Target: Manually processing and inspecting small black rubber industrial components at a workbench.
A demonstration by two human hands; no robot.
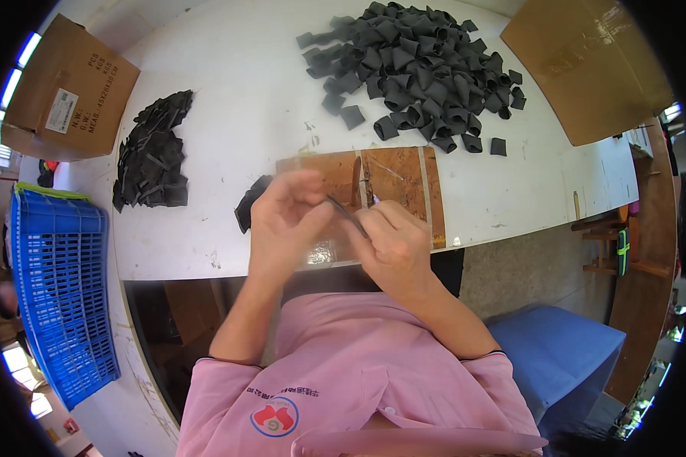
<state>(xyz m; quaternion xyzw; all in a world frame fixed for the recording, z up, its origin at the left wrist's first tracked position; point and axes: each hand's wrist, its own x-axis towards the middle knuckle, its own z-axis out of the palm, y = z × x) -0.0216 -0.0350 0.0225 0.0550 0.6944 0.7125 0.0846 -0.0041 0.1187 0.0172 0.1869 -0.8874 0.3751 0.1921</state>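
Dark fabric piece [349, 216] is pinched in the right hand [395, 242]; left hand [286, 222] is at its other end, kinda blurry, can't tell if those fingers are gripping.

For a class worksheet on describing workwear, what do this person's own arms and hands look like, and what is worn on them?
The left hand and right hand wear no gloves. The forearms are bare, with no watch or bracelet showing. Short pink sleeves end in thin dark edging. Blur hides the left hand's finer details.
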